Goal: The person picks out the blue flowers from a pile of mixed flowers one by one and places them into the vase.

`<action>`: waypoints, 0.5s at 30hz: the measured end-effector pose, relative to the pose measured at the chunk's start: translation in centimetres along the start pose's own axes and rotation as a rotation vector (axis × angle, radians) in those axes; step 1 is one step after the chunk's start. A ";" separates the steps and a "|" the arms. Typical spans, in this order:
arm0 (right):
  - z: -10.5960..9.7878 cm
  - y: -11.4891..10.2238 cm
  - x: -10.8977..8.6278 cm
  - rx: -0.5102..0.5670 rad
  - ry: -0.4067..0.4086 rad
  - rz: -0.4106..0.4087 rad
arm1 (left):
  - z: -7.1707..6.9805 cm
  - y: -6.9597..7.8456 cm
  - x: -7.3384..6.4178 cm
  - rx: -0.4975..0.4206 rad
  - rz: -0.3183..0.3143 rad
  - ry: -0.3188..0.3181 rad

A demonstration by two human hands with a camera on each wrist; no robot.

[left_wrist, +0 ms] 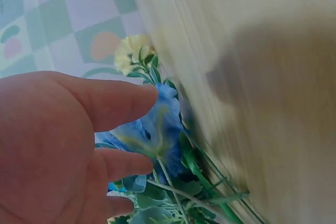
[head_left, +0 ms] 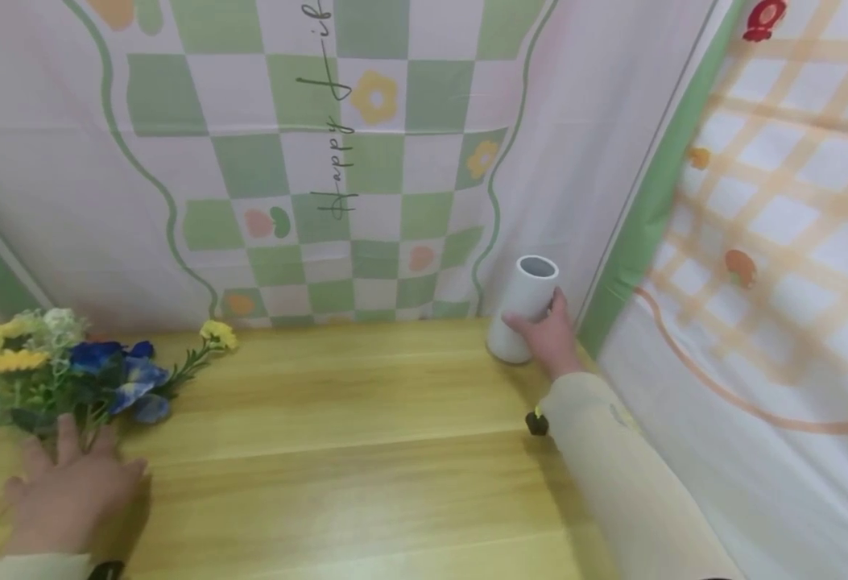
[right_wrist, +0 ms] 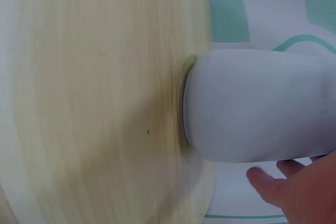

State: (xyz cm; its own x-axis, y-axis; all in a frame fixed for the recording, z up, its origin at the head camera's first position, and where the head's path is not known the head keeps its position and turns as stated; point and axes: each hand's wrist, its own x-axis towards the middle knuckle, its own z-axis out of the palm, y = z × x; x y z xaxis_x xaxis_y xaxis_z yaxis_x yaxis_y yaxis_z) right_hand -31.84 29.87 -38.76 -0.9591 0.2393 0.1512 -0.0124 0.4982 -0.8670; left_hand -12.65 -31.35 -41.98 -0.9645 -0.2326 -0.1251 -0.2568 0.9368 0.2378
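Observation:
A white cylindrical vase (head_left: 518, 310) stands upright near the back right corner of the wooden table. My right hand (head_left: 556, 338) grips its side, thumb across the front and fingers round the right side; in the right wrist view some fingertips (right_wrist: 258, 177) show beside the vase (right_wrist: 252, 106). At the left lies a bunch of flowers (head_left: 93, 374), yellow, white and blue with green stems. Over the stem end, my left hand (head_left: 72, 487) has its fingers spread. Up close, a blue flower (left_wrist: 168, 124) appears just beyond the left thumb and fingers, which pinch nothing.
The wooden table (head_left: 337, 427) spans the space between the hands. A green-and-white checked cloth (head_left: 322, 161) hangs along its back edge. An orange-checked cloth (head_left: 771, 242) hangs at the right side. A small dark object (head_left: 536, 423) shows beside the right sleeve.

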 end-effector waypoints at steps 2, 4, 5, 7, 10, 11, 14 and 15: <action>0.3 0.1 0.6 0.001 0.005 -0.001 | 0.1 0.0 0.1 -0.011 0.006 -0.001; 0.5 0.2 1.1 0.005 0.007 0.002 | 0.2 0.0 0.1 -0.028 0.024 0.008; 0.6 0.2 1.4 0.002 0.011 0.004 | 0.3 0.0 0.1 -0.034 0.034 0.014; 0.8 0.2 1.7 -0.005 0.021 0.014 | 0.4 0.0 0.0 -0.050 0.044 0.018; 1.1 0.1 2.2 -0.014 0.041 0.046 | 0.5 -0.1 -0.1 -0.051 0.055 0.035; 1.2 0.2 2.3 -0.014 0.045 0.062 | 0.6 -0.1 -0.1 -0.051 0.056 0.040; 1.5 0.2 2.4 -0.001 0.032 0.099 | 0.6 0.0 -0.1 -0.049 0.046 0.047; 1.6 0.2 2.4 0.009 0.025 0.099 | 0.6 -0.1 -0.1 -0.047 0.042 0.050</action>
State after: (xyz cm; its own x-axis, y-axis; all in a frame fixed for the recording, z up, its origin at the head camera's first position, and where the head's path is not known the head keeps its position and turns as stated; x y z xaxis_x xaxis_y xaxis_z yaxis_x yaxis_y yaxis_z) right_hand -34.62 29.21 -39.32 -0.9483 0.3079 0.0766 0.0792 0.4635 -0.8826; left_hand -12.49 -31.23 -42.53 -0.9761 -0.2071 -0.0657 -0.2172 0.9329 0.2874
